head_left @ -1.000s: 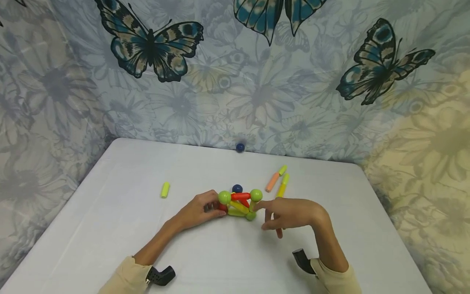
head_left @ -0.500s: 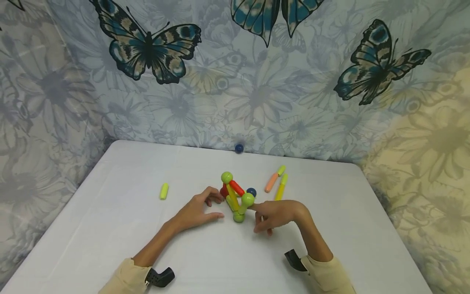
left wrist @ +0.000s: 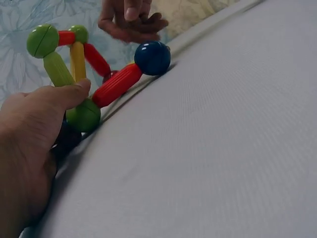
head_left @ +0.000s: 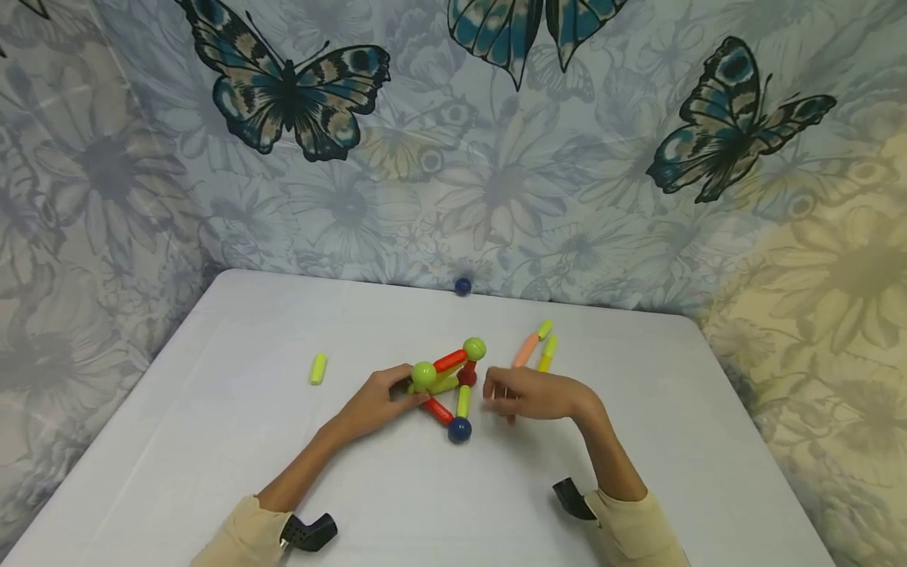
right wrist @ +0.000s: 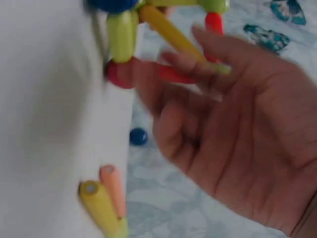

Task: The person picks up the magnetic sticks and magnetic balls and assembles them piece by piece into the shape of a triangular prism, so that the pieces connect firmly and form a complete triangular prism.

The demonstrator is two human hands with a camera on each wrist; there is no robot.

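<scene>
A building-toy frame of magnetic sticks and balls [head_left: 450, 361] stands mid-table, made of red, yellow and green sticks. Its balls are green and dark red, with a dark blue ball [head_left: 459, 430] at the near corner. My left hand [head_left: 375, 403] holds the left side of the frame. In the left wrist view its thumb [left wrist: 74, 94] lies against the frame by a lower green ball [left wrist: 83, 116]; the other fingers are mostly hidden. Just right of the frame is my right hand [head_left: 542, 392], fingers loosely bent, nothing in its grasp. Its fingers are blurred in the right wrist view, so contact is unclear.
A loose blue ball [head_left: 463, 287] lies at the table's back edge by the patterned backdrop. To the right rest an orange stick [head_left: 526, 350] and a yellow stick [head_left: 547, 356], each with a green piece at its end. A short green stick [head_left: 318, 368] lies left.
The frame has turned on the table, bringing its blue ball from the back to the near side. My left hand has taken hold of it; my right finger has come away from it.
</scene>
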